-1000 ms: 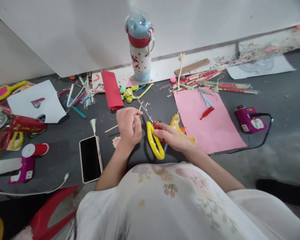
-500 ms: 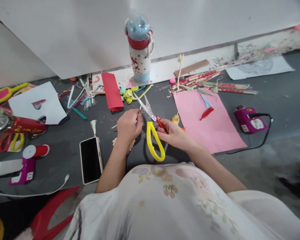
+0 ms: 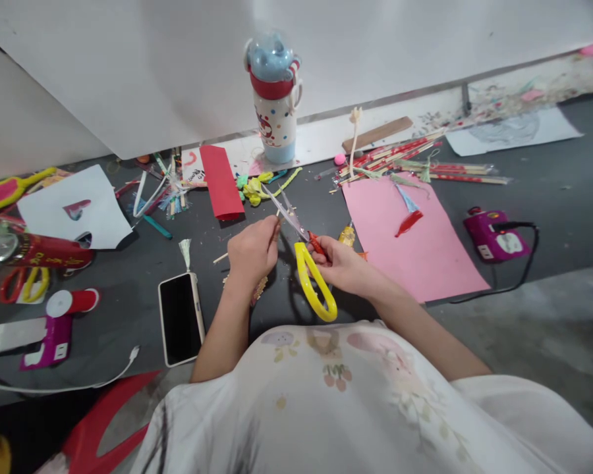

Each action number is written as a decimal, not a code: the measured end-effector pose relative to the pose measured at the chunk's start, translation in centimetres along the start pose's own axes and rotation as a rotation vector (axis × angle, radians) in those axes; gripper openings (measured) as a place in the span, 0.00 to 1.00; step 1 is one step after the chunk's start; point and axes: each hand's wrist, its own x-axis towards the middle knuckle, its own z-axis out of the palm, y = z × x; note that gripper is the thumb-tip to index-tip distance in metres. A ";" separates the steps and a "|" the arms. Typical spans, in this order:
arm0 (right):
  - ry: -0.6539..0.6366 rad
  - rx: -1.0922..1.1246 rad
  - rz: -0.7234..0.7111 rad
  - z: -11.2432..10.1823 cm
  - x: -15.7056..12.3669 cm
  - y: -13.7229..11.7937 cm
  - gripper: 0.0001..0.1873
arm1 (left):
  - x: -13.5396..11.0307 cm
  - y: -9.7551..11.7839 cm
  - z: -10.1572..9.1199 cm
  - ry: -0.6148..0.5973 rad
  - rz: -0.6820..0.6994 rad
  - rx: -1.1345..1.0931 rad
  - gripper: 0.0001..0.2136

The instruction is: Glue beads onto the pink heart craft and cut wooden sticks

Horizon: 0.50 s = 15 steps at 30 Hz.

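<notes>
My left hand (image 3: pixel 253 251) is closed around a thin wooden stick (image 3: pixel 221 258). One end sticks out to the left of the fist, and a short tip shows above the thumb, beside the scissor blades. My right hand (image 3: pixel 343 263) grips the scissors (image 3: pixel 304 276) by their red handle, while the yellow handle hangs free toward my body. The blades are spread a little and point up and left, close to the left hand's fingertips. Whether they touch the stick I cannot tell. Partly hidden behind my left wrist is a beige, crumbly-looking piece (image 3: pixel 259 288).
A water bottle (image 3: pixel 275 118) stands at the back, near a folded red paper (image 3: pixel 221 181) and yellow clay (image 3: pixel 254 191). To the left lies a phone (image 3: pixel 180 319). Pink paper (image 3: pixel 415 250), wrapped sticks (image 3: pixel 400 155) and a purple power socket (image 3: pixel 497 236) are on the right.
The scissors have turned slightly, their yellow handle swinging right and the blades drawing closer together. My left hand has shifted a little left, and more of the stick shows on its left.
</notes>
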 end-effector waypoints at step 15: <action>-0.036 0.226 0.062 0.4 0.3 -0.6 0.19 | 0.0 -0.2 0.3 0.076 0.125 0.107 0.13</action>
